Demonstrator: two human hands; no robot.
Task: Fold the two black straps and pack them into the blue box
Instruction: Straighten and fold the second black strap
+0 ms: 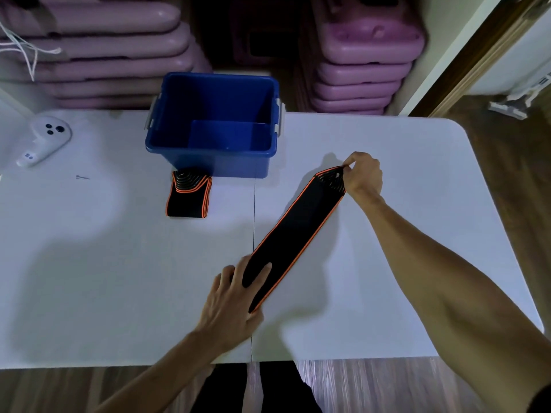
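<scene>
A black strap with orange edges [295, 234] is stretched out diagonally over the white table [402, 174]. My left hand [229, 302] grips its near end, thumb lying on top. My right hand [362, 174] pinches the far end, lifted a little off the table. A second black strap [188, 195], folded into a short bundle, lies on the table touching the front wall of the blue box [214, 162]. The box is open and I see nothing inside it.
A white hand controller [44, 138] rests at the far left of the table, with a small screw [82, 177] nearby. Stacks of purple plastic pieces [363, 70] stand behind the table. Wooden floor shows at the right and near edges.
</scene>
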